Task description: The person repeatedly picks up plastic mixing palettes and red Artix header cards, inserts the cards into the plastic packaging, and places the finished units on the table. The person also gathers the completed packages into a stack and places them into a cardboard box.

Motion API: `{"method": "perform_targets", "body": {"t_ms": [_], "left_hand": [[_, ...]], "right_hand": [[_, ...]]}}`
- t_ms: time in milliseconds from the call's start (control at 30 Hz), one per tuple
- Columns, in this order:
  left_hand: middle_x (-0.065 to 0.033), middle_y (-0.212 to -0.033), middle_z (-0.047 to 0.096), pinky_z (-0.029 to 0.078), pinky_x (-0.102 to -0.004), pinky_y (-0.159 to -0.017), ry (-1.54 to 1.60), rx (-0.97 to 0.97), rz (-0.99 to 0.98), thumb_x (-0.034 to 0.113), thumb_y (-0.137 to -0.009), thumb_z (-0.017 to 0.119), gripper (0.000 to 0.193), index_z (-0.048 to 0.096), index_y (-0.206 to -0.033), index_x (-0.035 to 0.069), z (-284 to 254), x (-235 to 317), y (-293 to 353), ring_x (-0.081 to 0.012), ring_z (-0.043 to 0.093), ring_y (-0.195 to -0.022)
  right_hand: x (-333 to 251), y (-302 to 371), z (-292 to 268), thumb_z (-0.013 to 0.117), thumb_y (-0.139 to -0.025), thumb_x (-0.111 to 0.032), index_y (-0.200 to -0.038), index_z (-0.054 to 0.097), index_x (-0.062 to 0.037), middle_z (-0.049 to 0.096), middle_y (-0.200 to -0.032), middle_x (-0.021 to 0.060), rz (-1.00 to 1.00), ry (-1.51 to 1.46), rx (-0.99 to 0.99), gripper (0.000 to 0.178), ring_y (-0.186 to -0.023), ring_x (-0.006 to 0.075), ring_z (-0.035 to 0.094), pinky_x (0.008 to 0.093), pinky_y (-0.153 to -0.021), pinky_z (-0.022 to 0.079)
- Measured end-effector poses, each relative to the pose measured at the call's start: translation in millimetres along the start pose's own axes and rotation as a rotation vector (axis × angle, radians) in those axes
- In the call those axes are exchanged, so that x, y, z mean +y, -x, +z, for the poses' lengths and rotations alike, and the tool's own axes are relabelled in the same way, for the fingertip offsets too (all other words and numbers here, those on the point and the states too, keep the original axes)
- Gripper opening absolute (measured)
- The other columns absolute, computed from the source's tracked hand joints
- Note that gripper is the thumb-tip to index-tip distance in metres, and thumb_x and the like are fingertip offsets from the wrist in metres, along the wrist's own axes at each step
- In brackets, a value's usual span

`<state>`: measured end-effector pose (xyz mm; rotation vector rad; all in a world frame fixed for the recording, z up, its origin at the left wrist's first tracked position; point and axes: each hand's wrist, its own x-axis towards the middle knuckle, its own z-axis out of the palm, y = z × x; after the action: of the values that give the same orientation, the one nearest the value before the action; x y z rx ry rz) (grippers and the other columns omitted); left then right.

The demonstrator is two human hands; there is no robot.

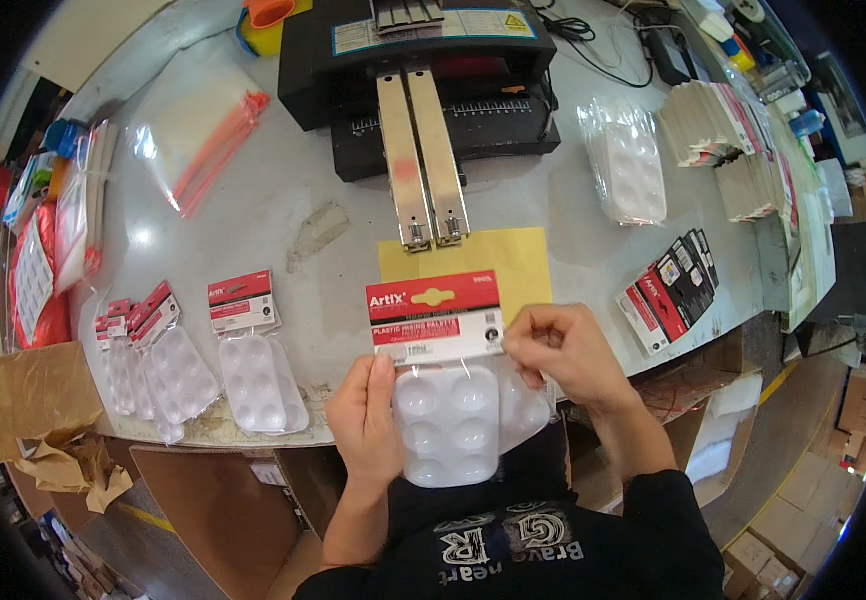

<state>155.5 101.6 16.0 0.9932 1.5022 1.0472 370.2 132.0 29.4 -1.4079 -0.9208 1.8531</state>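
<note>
Palette pack (448,425), carded, in front of the black machine (493,60); left hand (368,425) pinches it, right hand (571,360) curled at its header card (435,315), can't tell if gripping. Carded packs (251,380) front-left of machine look done; loose cards (668,290) front-right and uncarded bagged palettes (631,168) right of it remain.

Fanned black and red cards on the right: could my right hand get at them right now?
Likely yes: only tabletop shows between the right hand and the fanned cards, though that hand is at the edge of the header card.
</note>
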Motion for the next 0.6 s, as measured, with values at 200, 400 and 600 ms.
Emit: {"method": "perform_targets", "body": {"t_ms": [200,400,600], "left_hand": [[-0.007,-0.065,0.049,0.038,-0.0282,-0.061,-0.164,0.051,0.088,0.026,-0.099,0.043,0.035,0.052,-0.081,-0.003,18,-25,-63,-0.0136,0.041,-0.062],[-0.0079,-0.067,0.048,0.037,-0.0264,-0.062,-0.076,-0.014,0.128,0.026,-0.1,0.043,0.035,0.049,-0.078,-0.001,20,-41,-94,-0.0129,0.04,-0.064],[-0.0132,-0.08,0.063,0.044,-0.0362,-0.075,-0.374,-0.003,0.193,0.027,-0.099,0.041,0.035,0.06,-0.089,0.0,-2,-48,-88,-0.0245,0.058,-0.078]], "right_hand": [[18,-66,6,0.064,-0.085,-0.011,-0.079,0.061,0.0006,0.057,-0.066,0.0035,-0.11,-0.22,0.207,0.013,-0.052,0.0098,0.052,0.022,-0.047,0.04],[27,-84,5,0.064,-0.085,-0.011,-0.081,0.062,0.0013,0.059,-0.067,0.0041,-0.172,-0.263,0.268,0.013,-0.054,0.0101,0.053,0.0227,-0.049,0.043],[29,-68,-13,0.061,-0.085,-0.007,-0.083,0.063,0.0004,0.06,-0.067,0.0044,-0.424,0.272,0.404,0.008,-0.055,0.0093,0.055,0.0259,-0.049,0.046]]}}
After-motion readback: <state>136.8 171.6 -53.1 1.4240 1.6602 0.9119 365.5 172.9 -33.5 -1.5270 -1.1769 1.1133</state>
